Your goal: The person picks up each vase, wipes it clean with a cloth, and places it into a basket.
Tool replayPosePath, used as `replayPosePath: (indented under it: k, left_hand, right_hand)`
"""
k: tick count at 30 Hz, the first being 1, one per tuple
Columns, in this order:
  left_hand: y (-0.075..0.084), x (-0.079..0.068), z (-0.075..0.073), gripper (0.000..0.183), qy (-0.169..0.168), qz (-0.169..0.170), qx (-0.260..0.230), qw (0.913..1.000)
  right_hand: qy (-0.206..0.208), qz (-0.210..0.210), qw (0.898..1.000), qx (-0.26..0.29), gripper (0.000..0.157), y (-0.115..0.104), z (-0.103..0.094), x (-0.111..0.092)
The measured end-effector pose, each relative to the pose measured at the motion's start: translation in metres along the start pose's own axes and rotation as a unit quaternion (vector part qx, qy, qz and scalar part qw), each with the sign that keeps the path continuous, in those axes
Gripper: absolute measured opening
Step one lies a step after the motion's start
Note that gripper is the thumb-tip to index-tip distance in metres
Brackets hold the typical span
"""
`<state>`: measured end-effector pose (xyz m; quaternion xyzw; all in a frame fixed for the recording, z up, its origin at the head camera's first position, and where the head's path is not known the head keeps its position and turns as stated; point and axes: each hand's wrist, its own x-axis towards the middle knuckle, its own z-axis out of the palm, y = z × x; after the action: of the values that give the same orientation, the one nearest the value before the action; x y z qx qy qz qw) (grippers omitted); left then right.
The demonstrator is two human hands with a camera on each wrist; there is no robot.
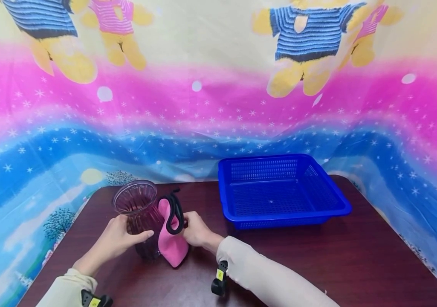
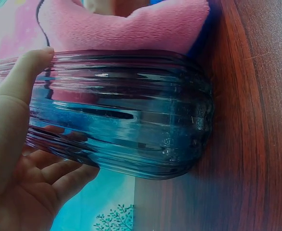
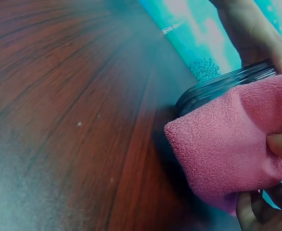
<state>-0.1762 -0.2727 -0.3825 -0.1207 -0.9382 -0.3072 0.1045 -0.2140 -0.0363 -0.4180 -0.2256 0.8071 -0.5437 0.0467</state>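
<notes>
A ribbed, purple-tinted glass vase [image 1: 145,221] with a flared rim stands at the left of the table. My left hand [image 1: 120,238] grips it round the body, thumb [image 2: 35,62] on the near side and fingers on the other. In the left wrist view the vase [image 2: 131,115] lies across the frame. My right hand [image 1: 198,230] holds a folded pink fleecy cloth [image 1: 174,249] with a black edge, bunched beside the vase. Fingers of the right hand [image 3: 280,144] pinch the cloth [image 3: 223,144] in the right wrist view, where it overlaps the vase [image 3: 203,96].
A blue plastic basket [image 1: 287,219] with perforated sides stands at the back right of the dark reddish wooden table [image 1: 279,264]. Behind the table hangs a printed cloth backdrop [image 1: 203,111] with bears and snowflakes.
</notes>
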Motion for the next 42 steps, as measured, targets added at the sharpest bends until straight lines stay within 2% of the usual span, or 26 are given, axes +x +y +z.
replayPosePath:
  k: [13,31,42]
  left_hand:
    - [-0.0005,0.0002,0.0002,0.059,0.000,-0.002,0.001,1.0000]
    - [-0.0034,0.0013,0.0007,0.056,-0.004,-0.003,-0.003,1.0000]
    - [-0.0016,0.0009,0.0001,0.057,-0.004,-0.007,0.001,1.0000]
  right_hand:
    - [0.008,0.018,0.999,-0.048,0.012,0.0090,0.0017,-0.0029]
    - [0.012,0.044,0.999,-0.024,0.013,0.0077,0.0030,-0.0026]
    - [0.003,0.039,0.999,-0.007,0.011,0.0075,0.0004,-0.0021]
